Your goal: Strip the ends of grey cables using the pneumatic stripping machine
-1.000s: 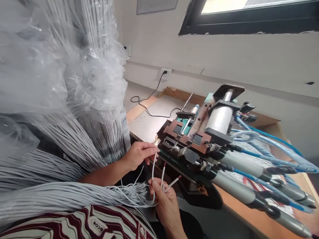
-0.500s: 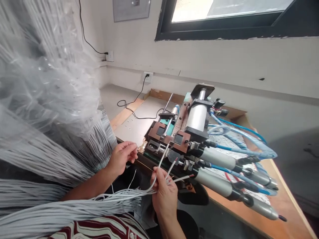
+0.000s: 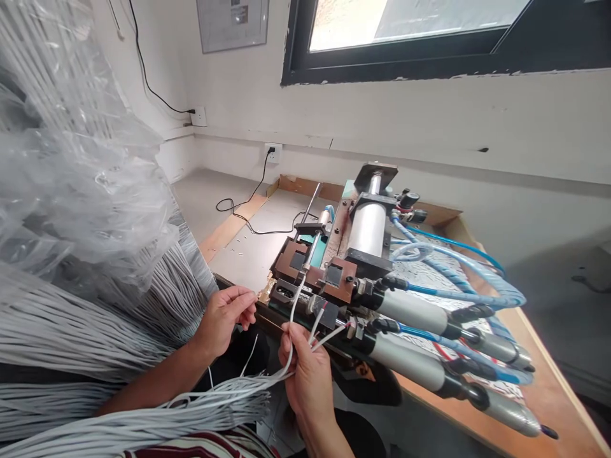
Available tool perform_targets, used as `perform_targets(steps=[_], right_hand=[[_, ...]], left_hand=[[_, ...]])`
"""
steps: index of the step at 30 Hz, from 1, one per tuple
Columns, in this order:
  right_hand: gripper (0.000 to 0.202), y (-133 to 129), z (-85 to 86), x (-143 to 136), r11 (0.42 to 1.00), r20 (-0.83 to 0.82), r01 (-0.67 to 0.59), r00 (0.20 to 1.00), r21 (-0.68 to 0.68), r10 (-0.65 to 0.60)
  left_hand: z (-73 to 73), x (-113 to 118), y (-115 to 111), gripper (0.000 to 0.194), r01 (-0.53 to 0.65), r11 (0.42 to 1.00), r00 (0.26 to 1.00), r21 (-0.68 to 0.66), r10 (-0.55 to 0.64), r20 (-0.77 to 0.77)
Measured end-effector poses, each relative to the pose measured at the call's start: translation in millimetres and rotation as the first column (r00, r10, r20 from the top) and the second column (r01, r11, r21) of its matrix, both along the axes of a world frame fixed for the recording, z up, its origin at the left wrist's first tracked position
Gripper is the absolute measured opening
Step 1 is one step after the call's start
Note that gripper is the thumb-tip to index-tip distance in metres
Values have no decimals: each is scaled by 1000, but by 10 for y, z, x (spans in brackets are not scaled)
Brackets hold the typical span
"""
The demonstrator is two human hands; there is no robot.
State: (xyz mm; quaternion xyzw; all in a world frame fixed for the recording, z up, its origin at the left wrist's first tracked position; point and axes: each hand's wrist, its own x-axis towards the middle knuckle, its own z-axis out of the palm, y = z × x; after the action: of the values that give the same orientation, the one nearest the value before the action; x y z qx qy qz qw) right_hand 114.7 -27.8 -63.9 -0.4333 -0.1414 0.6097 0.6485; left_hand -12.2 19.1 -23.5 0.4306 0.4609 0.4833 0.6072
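Observation:
My right hand (image 3: 308, 372) is closed around several thin grey-white cables. One cable (image 3: 293, 312) rises from its fingers, with its tip in the middle of the pneumatic machine (image 3: 342, 280), between the brown plates. Two shorter cable ends (image 3: 317, 323) with reddish wire tips stick out in front of the machine. My left hand (image 3: 224, 321) hovers at the machine's left corner, thumb and fingertips pinched together. Whatever it may hold is too small to make out. Below both hands, a thick bundle of cables (image 3: 191, 407) runs across my lap.
Large hanks of grey cable (image 3: 109, 318) with clear plastic wrap (image 3: 86, 184) fill the left side. Silver air cylinders (image 3: 415, 362) and blue hoses (image 3: 458, 292) extend right. A black power cord (image 3: 248, 222) lies on the wood-edged table (image 3: 238, 261); small white scraps lie nearby.
The view has shifted slightly. My right hand has moved the upright cable's tip left, closer to the small rod between the brown plates. My left hand stays pinched.

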Motion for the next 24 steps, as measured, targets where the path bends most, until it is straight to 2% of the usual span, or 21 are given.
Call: perform_targets(steps=[6,9,13,16,18,21,24], right_hand=[[26,-70,-66,4,997,66,-34,997,64,30],[27,-220,-115,-26,980,98,-174,981,95,165],[29,-435,-174,-116,915,30,-397,918,71,396],[31,-542,-210,-168,881,12,-472,882,44,472],[32,-586,-219,-166,893,66,-449,892,22,447],[30,-619,-195,-104,949,274,-314,915,18,297],[25,-616,-161,-28,966,506,-245,845,83,171]], left_hand=[[25,16,-50,21,48,998,999,-44,-48,-4],[35,25,-105,25,130,991,991,-42,-130,4],[-2,28,-252,30,316,943,947,-106,-307,90],[-45,25,-379,27,380,914,923,-142,-365,120],[-54,21,-436,24,341,934,939,-109,-333,82],[-42,13,-451,22,235,972,971,2,-235,-34],[-29,13,-410,23,145,986,984,87,-134,-119]])
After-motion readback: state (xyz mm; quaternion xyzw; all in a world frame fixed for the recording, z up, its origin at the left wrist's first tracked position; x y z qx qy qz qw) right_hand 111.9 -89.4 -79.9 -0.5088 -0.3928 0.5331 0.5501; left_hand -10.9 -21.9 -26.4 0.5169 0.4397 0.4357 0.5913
